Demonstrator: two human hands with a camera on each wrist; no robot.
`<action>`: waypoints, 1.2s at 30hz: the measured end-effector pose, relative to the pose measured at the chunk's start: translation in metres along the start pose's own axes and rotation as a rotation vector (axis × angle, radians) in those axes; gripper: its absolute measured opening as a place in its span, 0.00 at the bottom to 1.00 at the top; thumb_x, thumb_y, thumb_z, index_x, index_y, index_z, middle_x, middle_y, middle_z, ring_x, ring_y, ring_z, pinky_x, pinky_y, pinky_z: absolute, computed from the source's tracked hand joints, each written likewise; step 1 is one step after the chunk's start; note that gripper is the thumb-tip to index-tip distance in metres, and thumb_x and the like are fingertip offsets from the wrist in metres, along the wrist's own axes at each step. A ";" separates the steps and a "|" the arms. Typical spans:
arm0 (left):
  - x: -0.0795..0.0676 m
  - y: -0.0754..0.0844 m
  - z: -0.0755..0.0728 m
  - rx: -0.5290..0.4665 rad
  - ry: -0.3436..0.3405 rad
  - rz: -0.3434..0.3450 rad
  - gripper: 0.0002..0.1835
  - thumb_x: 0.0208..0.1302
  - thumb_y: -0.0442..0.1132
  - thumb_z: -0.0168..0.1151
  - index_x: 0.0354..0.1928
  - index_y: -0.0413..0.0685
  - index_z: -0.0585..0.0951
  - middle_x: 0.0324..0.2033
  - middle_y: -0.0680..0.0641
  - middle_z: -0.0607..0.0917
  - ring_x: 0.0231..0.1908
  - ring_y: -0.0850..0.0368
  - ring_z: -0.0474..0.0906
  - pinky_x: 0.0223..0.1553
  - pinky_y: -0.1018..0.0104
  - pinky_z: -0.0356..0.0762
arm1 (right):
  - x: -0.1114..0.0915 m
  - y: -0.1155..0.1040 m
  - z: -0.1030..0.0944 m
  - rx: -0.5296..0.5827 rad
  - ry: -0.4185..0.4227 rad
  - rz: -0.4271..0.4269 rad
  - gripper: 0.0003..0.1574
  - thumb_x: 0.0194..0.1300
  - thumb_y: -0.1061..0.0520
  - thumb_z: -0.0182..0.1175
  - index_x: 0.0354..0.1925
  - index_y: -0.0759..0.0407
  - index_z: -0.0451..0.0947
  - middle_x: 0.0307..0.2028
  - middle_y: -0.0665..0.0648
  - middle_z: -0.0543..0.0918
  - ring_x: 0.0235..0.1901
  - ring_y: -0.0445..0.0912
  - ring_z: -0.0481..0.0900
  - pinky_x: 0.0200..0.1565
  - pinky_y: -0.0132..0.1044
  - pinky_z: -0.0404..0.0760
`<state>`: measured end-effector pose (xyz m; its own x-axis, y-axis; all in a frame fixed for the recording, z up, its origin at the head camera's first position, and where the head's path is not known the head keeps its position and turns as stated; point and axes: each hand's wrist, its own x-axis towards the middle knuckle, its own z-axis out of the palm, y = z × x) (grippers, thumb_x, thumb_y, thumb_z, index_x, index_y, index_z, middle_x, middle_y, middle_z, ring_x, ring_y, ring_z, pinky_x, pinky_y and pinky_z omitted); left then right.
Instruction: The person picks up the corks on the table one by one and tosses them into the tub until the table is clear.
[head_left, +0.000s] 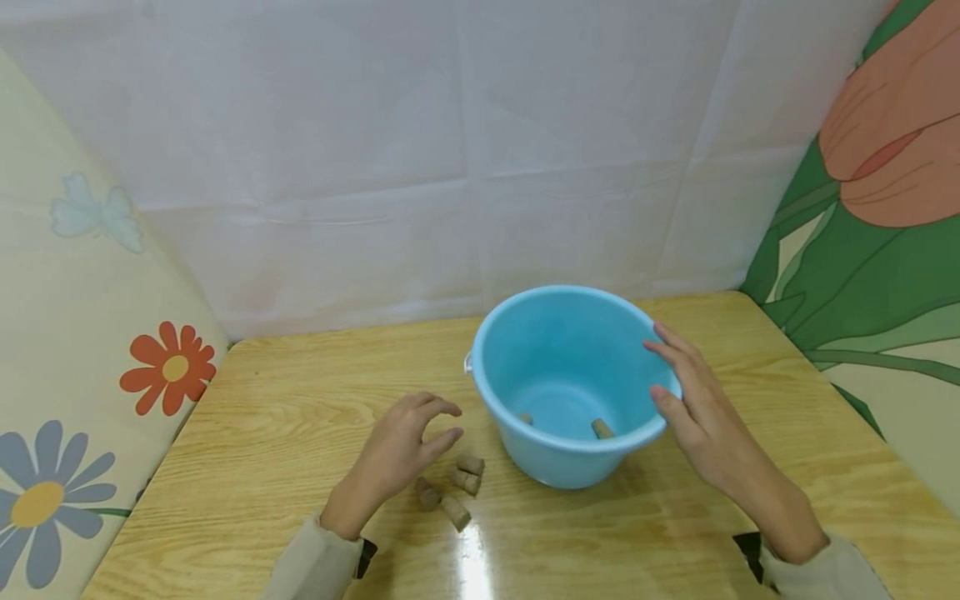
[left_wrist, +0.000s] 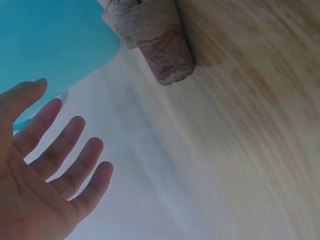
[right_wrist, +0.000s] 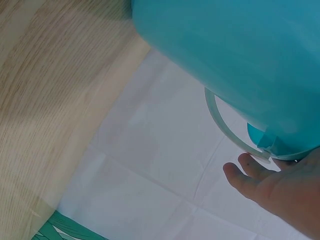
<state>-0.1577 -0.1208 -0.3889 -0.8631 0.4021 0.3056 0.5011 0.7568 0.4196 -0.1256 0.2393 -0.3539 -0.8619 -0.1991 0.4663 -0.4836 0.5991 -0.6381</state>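
A light blue plastic bucket [head_left: 570,462] stands on the table, its mouth towards me, with corks [head_left: 602,428] inside at the bottom. My right hand [head_left: 708,417] holds the bucket's right rim, thumb and fingertips reaching over the edge. In the right wrist view some fingers [right_wrist: 245,182] show outside the bucket, beside its pale handle [right_wrist: 222,125]. To the left of the bucket, my left hand [head_left: 405,442] hovers with fingers spread and nothing held. Below it several brown corks [head_left: 455,510] lie in a loose group; one cork [left_wrist: 167,55] shows closely in the left wrist view.
The wooden table [head_left: 300,400] runs back to a white cloth [head_left: 337,167]. Flower-patterned panels stand on the left [head_left: 67,375] and right [head_left: 900,275]. A metal handle joint [head_left: 468,362] sticks out from the bucket's left side.
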 end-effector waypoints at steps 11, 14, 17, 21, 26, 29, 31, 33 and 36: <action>-0.003 -0.004 0.005 0.005 -0.066 0.006 0.13 0.61 0.43 0.70 0.46 0.48 0.86 0.47 0.47 0.86 0.51 0.48 0.81 0.52 0.51 0.82 | 0.000 0.001 0.000 -0.007 0.005 0.006 0.30 0.75 0.60 0.48 0.72 0.58 0.60 0.77 0.61 0.51 0.75 0.65 0.50 0.62 0.74 0.57; -0.004 -0.005 0.007 -0.010 -0.086 -0.013 0.13 0.62 0.42 0.69 0.47 0.48 0.86 0.47 0.47 0.86 0.51 0.47 0.81 0.51 0.51 0.82 | 0.001 0.001 0.000 -0.006 0.007 0.002 0.30 0.74 0.60 0.48 0.72 0.59 0.60 0.77 0.60 0.51 0.75 0.65 0.50 0.63 0.73 0.56; -0.005 -0.006 0.008 -0.026 -0.102 -0.030 0.12 0.63 0.42 0.69 0.47 0.47 0.86 0.47 0.46 0.86 0.50 0.46 0.81 0.51 0.50 0.82 | 0.001 0.001 0.000 -0.007 0.007 0.003 0.30 0.74 0.60 0.48 0.72 0.59 0.60 0.78 0.59 0.51 0.75 0.64 0.51 0.63 0.72 0.57; -0.006 -0.008 0.011 -0.032 -0.120 -0.035 0.12 0.62 0.41 0.69 0.47 0.48 0.86 0.47 0.46 0.86 0.49 0.46 0.82 0.51 0.49 0.82 | 0.000 0.001 0.000 -0.004 0.005 0.005 0.30 0.75 0.60 0.48 0.72 0.59 0.60 0.78 0.59 0.51 0.75 0.64 0.50 0.63 0.72 0.57; -0.007 -0.011 0.015 -0.024 -0.129 -0.008 0.12 0.61 0.41 0.70 0.46 0.48 0.86 0.46 0.46 0.86 0.49 0.47 0.82 0.52 0.50 0.82 | 0.001 0.001 0.000 -0.005 0.004 0.005 0.30 0.75 0.60 0.48 0.72 0.59 0.60 0.78 0.58 0.51 0.75 0.65 0.50 0.62 0.74 0.57; -0.008 -0.013 0.017 -0.019 -0.131 0.007 0.12 0.61 0.41 0.70 0.46 0.48 0.86 0.46 0.45 0.86 0.49 0.47 0.82 0.52 0.50 0.82 | 0.001 0.001 0.000 -0.008 0.000 0.013 0.30 0.75 0.60 0.47 0.72 0.59 0.60 0.78 0.58 0.51 0.75 0.65 0.50 0.61 0.74 0.58; -0.008 -0.013 0.018 -0.022 -0.140 0.010 0.12 0.62 0.41 0.69 0.47 0.48 0.86 0.47 0.45 0.86 0.49 0.47 0.82 0.52 0.50 0.82 | 0.001 0.001 0.000 -0.008 -0.002 0.015 0.30 0.75 0.60 0.47 0.72 0.60 0.60 0.78 0.58 0.51 0.75 0.65 0.50 0.61 0.74 0.58; -0.009 -0.014 0.018 -0.031 -0.156 0.007 0.12 0.62 0.41 0.69 0.47 0.48 0.86 0.47 0.44 0.85 0.49 0.47 0.82 0.52 0.49 0.82 | 0.001 0.001 0.000 -0.008 -0.004 0.018 0.30 0.75 0.60 0.47 0.72 0.59 0.60 0.78 0.58 0.50 0.75 0.65 0.50 0.61 0.74 0.58; -0.009 -0.015 0.019 -0.044 -0.189 -0.002 0.12 0.63 0.41 0.68 0.47 0.47 0.86 0.49 0.44 0.85 0.50 0.46 0.81 0.53 0.48 0.81 | 0.001 0.001 0.000 -0.006 -0.001 0.012 0.30 0.75 0.60 0.47 0.72 0.59 0.60 0.78 0.58 0.51 0.75 0.65 0.50 0.62 0.74 0.57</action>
<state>-0.1584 -0.1260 -0.4147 -0.8582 0.4937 0.1406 0.4984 0.7361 0.4580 -0.1268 0.2392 -0.3541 -0.8676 -0.1925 0.4585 -0.4726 0.6063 -0.6396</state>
